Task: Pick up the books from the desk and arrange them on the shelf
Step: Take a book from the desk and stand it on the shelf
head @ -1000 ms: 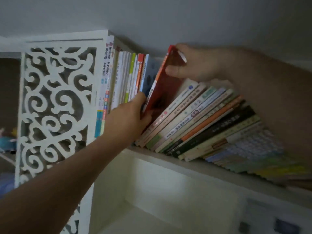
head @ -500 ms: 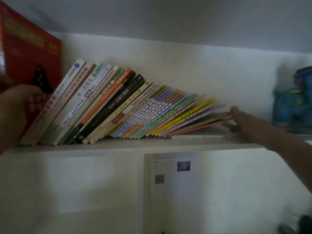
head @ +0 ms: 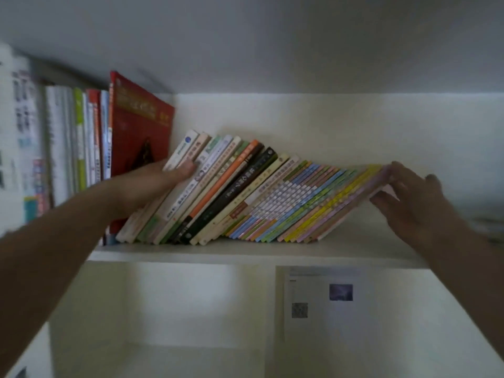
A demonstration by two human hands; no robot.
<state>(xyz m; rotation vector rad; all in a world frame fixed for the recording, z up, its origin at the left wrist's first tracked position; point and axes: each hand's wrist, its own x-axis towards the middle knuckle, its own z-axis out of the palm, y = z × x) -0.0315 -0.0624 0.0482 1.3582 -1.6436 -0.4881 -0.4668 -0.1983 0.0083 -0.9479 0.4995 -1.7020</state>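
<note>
A long row of leaning books [head: 245, 195] slants to the right on the white shelf [head: 245, 255]. A tall red book [head: 139, 126] stands upright at their left, beside several upright books [head: 76, 140]. My left hand [head: 155, 181] grips the top of the leftmost leaning books, thumb over their spines. My right hand [head: 411, 197] touches the far right end of the row, fingers spread against the thin pastel books [head: 341, 203], which are lifted off the shelf board.
The shelf's white back wall [head: 327, 124] shows behind the books. Bare shelf board [head: 368, 236] lies to the right of the row. Below is a lower compartment with a paper sheet [head: 321, 301] stuck on its back.
The view swung left. My right hand rose from the shelf board and tipped the right end of the row upward. My left hand moved from the red book onto the leftmost leaning books.
</note>
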